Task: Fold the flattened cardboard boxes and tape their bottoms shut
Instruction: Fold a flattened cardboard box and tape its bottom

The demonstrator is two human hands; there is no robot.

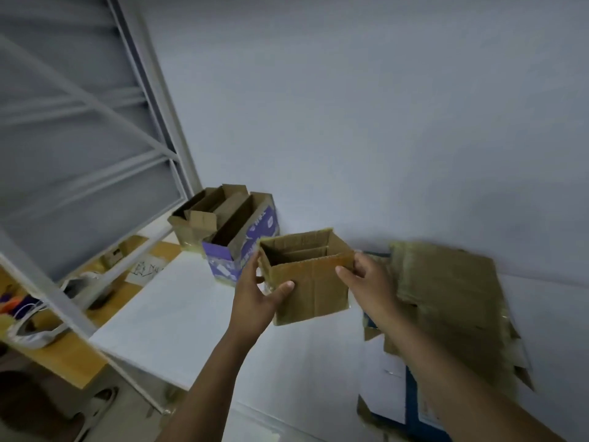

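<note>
A small brown cardboard box (314,283), folded into shape with its top open, is held up in the air above the white table (178,317), close to the pale wall (382,122). Both hands have hold of it. The left hand (256,296) grips the box's left corner, its thumb pressed flat on the near face and its fingers curled round the left side. The right hand (366,279) pinches the upper right corner, with its thumb on the near face just under the rim; the rest of its fingers are hidden behind the cardboard. The box tilts a little, so its inside and inner flaps show.

Behind it, at the back of the table, stands an open cardboard box with purple printed sides (251,242), and touching that box's far side is an open plain brown cardboard box (194,223). To the right, a loose, blurred pile of flattened brown cardboard boxes (452,291) lies on the table by the wall, partly over a flat blue-and-white carton (411,400). On the left a grey metal frame (149,90) slants across the view.
</note>
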